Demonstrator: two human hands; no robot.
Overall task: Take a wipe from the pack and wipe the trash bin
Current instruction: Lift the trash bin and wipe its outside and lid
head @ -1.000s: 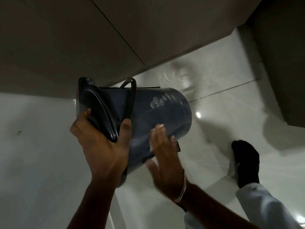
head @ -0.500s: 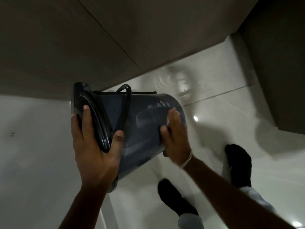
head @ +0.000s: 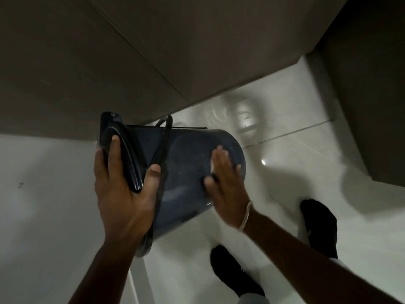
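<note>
A dark blue trash bin (head: 184,167) with a black lid is held up off the floor, tipped on its side with the lid to the left. My left hand (head: 122,189) grips its lid and rim. My right hand (head: 225,183) lies flat on the bin's side near its base, pressing a white wipe (head: 212,165) against it; only a small edge of the wipe shows between the fingers. The pack of wipes is not in view.
Glossy white floor tiles (head: 295,150) lie below. Brown cabinet fronts (head: 109,51) rise behind the bin, and another dark cabinet (head: 372,84) stands at the right. My two feet in black socks (head: 317,224) stand at the lower right.
My right hand has slid with the wipe along the bin's side, from the lower middle up toward its base. My left hand has kept its hold on the lid.
</note>
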